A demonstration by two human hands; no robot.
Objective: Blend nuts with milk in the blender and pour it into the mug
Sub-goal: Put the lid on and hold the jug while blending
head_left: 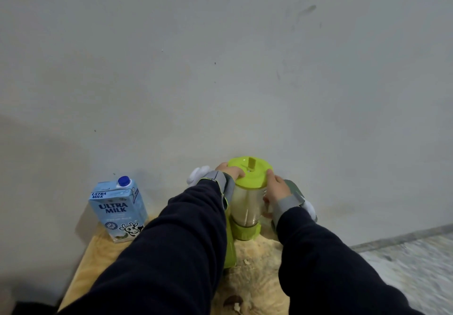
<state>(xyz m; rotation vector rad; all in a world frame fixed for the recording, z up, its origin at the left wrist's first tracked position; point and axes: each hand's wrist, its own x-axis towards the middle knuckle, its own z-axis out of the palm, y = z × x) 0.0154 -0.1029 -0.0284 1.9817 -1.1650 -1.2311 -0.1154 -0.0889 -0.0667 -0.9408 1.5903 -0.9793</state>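
**Both hands settle the blender lid**

The pale wooden worktop (103, 253) carries a light-blue cardboard milk carton (119, 210) near its far left corner. The clear plastic blender jar (246, 207), on its lime-green base, stands at the far edge. The left hand (231, 171) and right hand (277, 188) press, fingers spread, on the smooth round lime-green lid (250, 171), probably to seat it firmly. No mug is visible.

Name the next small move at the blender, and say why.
Probably lift or twist the green lid off. Both the left hand and right hand grip its rim, the jar already looks filled with pale liquid, and no mug is in view yet.
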